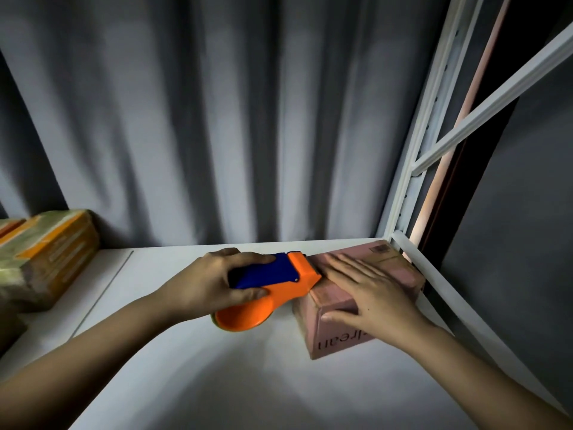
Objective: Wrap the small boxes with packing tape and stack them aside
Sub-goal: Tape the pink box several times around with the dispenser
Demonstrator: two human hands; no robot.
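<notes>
Pink box sits on the white bench at its right side, close against the white metal frame that rises at the bench's far right corner. Dark lettering runs sideways along its near face, and a barcode label shows on the far end of its top. The right hand lies flat on the top of the box, fingers straight and spread, the thumb wrapped down over the near left edge. The left hand grips an orange and blue tape dispenser, fingers curled over the blue body and thumb beneath it; the dispenser's orange front end touches the left edge of the box top, and its round orange part rests just above the bench. Well apart, at the far left of the bench, lies a pile of taped brown and orange packages. A grey pleated curtain hangs behind.
</notes>
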